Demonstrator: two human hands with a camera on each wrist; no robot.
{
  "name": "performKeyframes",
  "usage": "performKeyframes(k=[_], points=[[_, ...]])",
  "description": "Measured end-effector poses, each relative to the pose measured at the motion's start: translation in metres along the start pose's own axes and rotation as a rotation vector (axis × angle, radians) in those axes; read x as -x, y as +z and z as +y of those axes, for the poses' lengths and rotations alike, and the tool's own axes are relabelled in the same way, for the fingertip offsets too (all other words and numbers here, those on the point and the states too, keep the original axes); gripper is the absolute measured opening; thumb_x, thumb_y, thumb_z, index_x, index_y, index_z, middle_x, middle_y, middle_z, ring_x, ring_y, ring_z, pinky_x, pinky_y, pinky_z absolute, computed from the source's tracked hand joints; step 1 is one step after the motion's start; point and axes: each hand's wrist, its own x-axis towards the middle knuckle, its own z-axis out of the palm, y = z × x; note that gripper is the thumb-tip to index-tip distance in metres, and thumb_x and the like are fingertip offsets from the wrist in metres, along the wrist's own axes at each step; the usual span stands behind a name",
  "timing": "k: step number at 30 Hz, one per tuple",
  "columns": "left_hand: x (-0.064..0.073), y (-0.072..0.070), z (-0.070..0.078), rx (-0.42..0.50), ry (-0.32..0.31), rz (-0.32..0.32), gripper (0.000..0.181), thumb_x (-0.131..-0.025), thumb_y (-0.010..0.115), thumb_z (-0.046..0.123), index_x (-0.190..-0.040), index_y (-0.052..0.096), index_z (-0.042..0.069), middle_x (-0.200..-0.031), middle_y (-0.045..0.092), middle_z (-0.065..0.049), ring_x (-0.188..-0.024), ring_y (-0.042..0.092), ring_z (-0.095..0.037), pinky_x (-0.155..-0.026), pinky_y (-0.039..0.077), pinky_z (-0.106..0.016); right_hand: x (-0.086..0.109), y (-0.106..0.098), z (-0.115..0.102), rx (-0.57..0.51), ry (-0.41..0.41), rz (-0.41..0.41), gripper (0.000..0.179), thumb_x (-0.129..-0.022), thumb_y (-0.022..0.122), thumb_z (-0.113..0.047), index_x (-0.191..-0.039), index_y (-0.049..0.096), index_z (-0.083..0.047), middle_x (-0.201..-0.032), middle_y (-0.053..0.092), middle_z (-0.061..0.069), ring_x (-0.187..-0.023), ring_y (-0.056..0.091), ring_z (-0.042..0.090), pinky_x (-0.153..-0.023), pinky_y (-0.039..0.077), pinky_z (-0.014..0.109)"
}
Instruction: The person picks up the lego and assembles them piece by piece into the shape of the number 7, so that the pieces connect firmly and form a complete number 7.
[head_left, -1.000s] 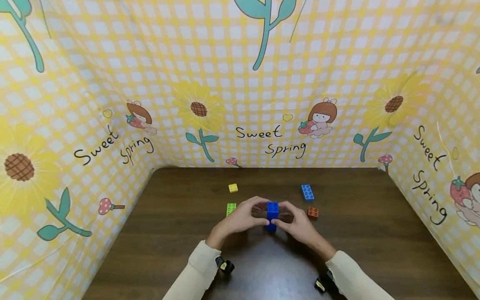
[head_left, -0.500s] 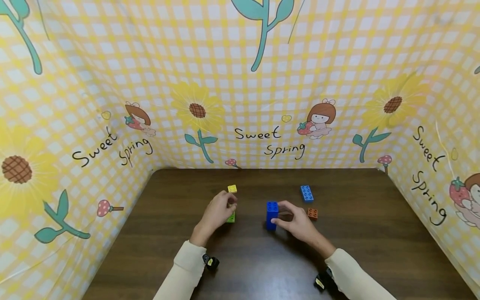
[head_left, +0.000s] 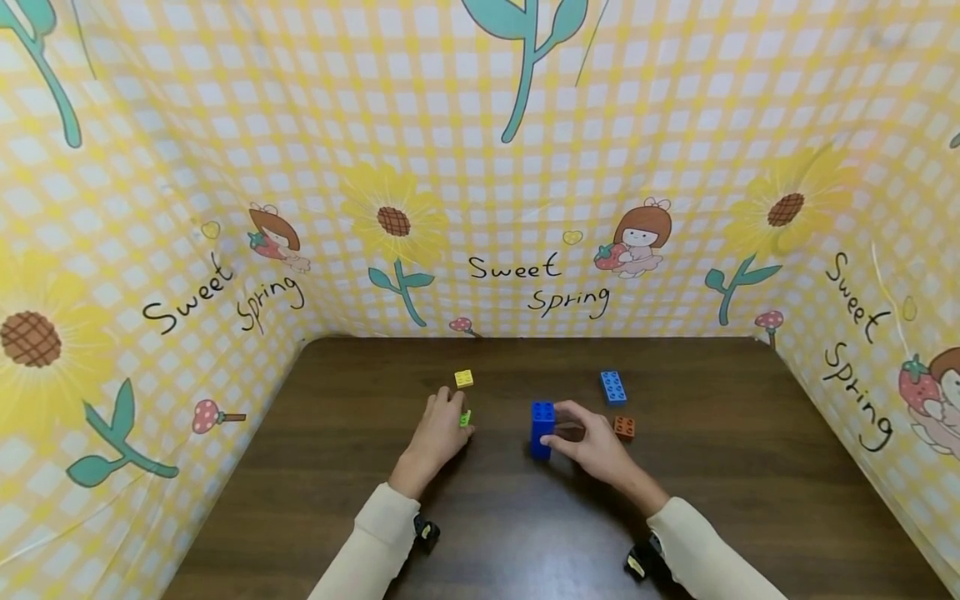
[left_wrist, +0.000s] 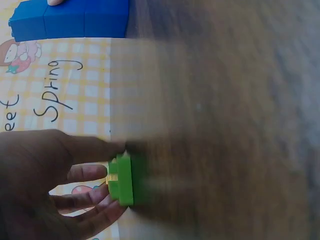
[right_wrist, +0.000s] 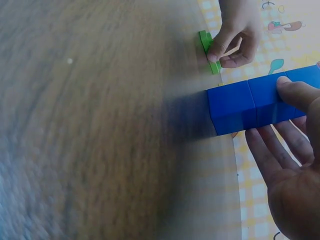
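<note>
My right hand (head_left: 596,443) grips an upright tower of stacked dark blue bricks (head_left: 541,435) at mid-table. In the right wrist view its thumb lies on one face of the blue tower (right_wrist: 232,107), with the fingers along another face. To the left, my left hand (head_left: 437,433) holds a flat lime green brick (head_left: 465,419), mostly covered by the hand in the head view. The left wrist view has the green brick (left_wrist: 126,180) between the thumb and the fingers, low on the table.
A small yellow brick (head_left: 463,379) lies just beyond my left hand. A lighter blue brick (head_left: 612,387) and an orange-brown brick (head_left: 624,427) lie right of the tower. A yellow checked cloth (head_left: 525,167) stands around the dark wooden table (head_left: 360,367) at back and sides.
My left hand has let go of the blue tower, moved left and come down around the green brick. My right hand has stayed on the tower.
</note>
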Motion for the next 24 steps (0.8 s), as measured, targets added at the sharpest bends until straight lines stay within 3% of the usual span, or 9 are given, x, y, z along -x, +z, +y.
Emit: performKeyframes(k=[6, 11, 20, 24], points=[[0.001, -0.001, -0.004, 0.008, 0.016, 0.081, 0.035, -0.085, 0.088, 0.007, -0.112, 0.068, -0.003, -0.108, 0.067, -0.02, -0.099, 0.063, -0.037, -0.083, 0.058, -0.047, 0.0, 0.0, 0.001, -0.011, -0.009, -0.006, 0.041, -0.094, 0.084, -0.017, -0.13, 0.066, -0.008, -0.126, 0.074, 0.016, -0.113, 0.076, 0.034, -0.093, 0.063, 0.043], [0.005, -0.001, -0.008, -0.038, 0.035, 0.141, 0.025, -0.084, 0.087, 0.004, -0.105, 0.075, 0.002, -0.1, 0.072, -0.013, -0.092, 0.066, -0.035, -0.078, 0.059, -0.046, 0.0, -0.001, 0.002, -0.012, -0.009, -0.011, 0.041, -0.094, 0.084, -0.018, -0.129, 0.066, -0.009, -0.126, 0.074, 0.015, -0.113, 0.076, 0.033, -0.093, 0.063, 0.042], [0.004, -0.003, -0.011, -0.012, 0.036, 0.136, 0.011, -0.087, 0.085, 0.004, -0.098, 0.082, 0.0, -0.099, 0.078, -0.016, -0.093, 0.073, -0.033, -0.079, 0.063, -0.045, -0.001, 0.001, 0.005, -0.019, -0.034, 0.002, 0.043, -0.094, 0.083, -0.014, -0.131, 0.065, -0.005, -0.125, 0.074, 0.018, -0.112, 0.075, 0.035, -0.095, 0.063, 0.042], [0.003, -0.004, -0.011, -0.004, 0.04, 0.127, 0.012, -0.09, 0.083, 0.005, -0.101, 0.081, 0.001, -0.099, 0.078, -0.017, -0.092, 0.073, -0.033, -0.076, 0.063, -0.043, -0.001, 0.002, 0.006, -0.022, -0.057, 0.008, 0.044, -0.094, 0.082, -0.013, -0.133, 0.064, -0.004, -0.123, 0.073, 0.019, -0.112, 0.075, 0.036, -0.096, 0.062, 0.045]])
